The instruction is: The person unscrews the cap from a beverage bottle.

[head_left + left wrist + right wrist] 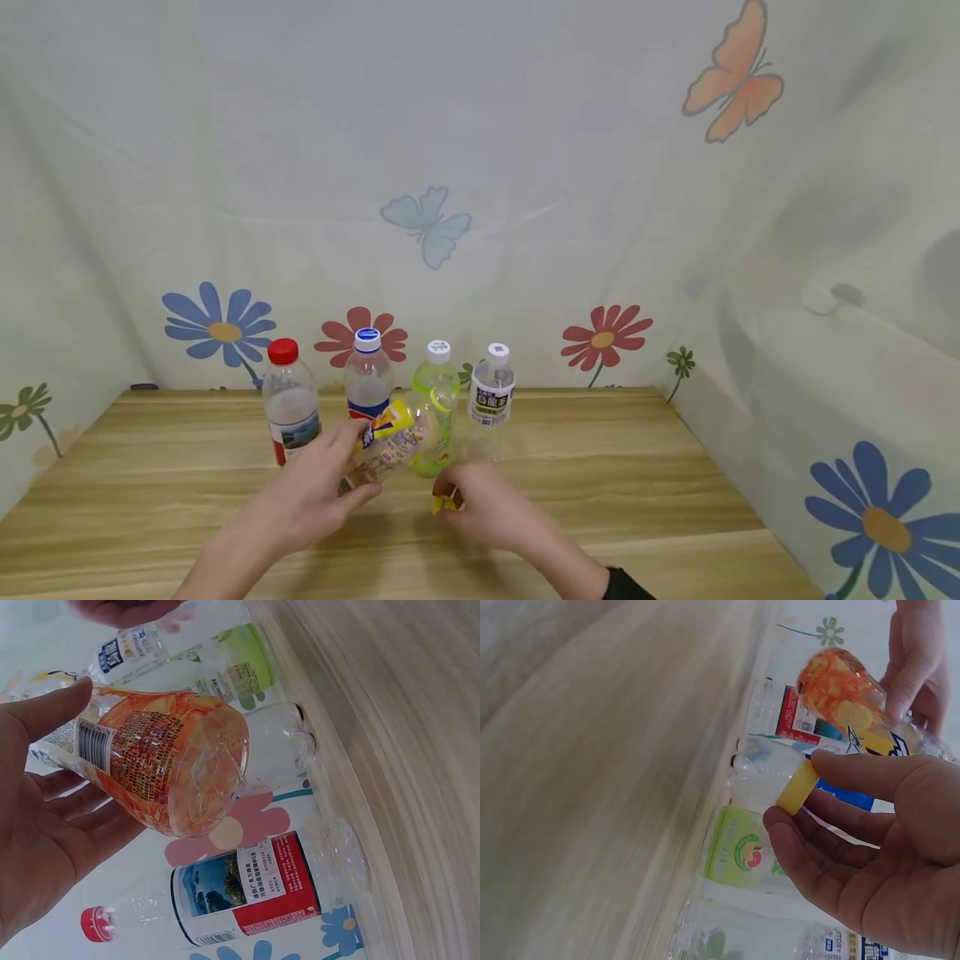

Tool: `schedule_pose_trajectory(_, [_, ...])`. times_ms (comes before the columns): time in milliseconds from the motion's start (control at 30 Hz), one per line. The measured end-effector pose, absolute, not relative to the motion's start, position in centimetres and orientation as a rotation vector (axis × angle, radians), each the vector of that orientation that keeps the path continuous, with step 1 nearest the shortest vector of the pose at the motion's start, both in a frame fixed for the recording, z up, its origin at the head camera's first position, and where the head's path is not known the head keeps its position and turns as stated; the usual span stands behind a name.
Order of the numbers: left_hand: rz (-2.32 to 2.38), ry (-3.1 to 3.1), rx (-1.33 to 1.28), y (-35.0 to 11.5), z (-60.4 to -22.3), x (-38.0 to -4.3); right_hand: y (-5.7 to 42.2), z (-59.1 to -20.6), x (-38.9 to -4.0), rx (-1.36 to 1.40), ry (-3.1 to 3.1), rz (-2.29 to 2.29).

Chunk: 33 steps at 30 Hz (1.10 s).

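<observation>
Wood-grain tabletop (637,475) bears four upright clear-plastic bottles: red-capped (300,432), blue-topped (367,387), green-labelled with white cap (442,450), dark-labelled with white cap (491,404). Row set toward the back, probably to leave the hands room.

Left hand (322,483) grasps a transparent plastic bottle with an orange-and-yellow printed label (390,442), tilted in front of the row; body hold presumably leaves the neck accessible. Label dense with print (barcode visible in left wrist view); base clear and ridged.

Right hand (483,504) pinches a small round yellow plastic cap (799,786) by its edges, apart from that bottle, likely for fingertip control.
</observation>
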<state>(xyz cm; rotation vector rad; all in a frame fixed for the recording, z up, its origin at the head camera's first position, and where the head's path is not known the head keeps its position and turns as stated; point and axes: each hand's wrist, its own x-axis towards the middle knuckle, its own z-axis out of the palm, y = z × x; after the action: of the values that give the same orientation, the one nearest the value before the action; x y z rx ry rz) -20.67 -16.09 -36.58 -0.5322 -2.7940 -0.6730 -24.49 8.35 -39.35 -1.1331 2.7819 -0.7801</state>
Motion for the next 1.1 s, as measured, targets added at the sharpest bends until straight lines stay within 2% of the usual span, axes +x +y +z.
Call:
schedule_pose_trajectory(500, [-0.681,-2.764,-0.545,-15.9,-37.1,-21.0,5.9,-40.6,-23.8,-1.355,2.905,-0.31])
schedule_pose_trajectory(1100, [-0.69,-2.722,-0.572,-15.3,-37.2,-21.1,4.6,-41.2,-23.1,-1.323,2.941,-0.056])
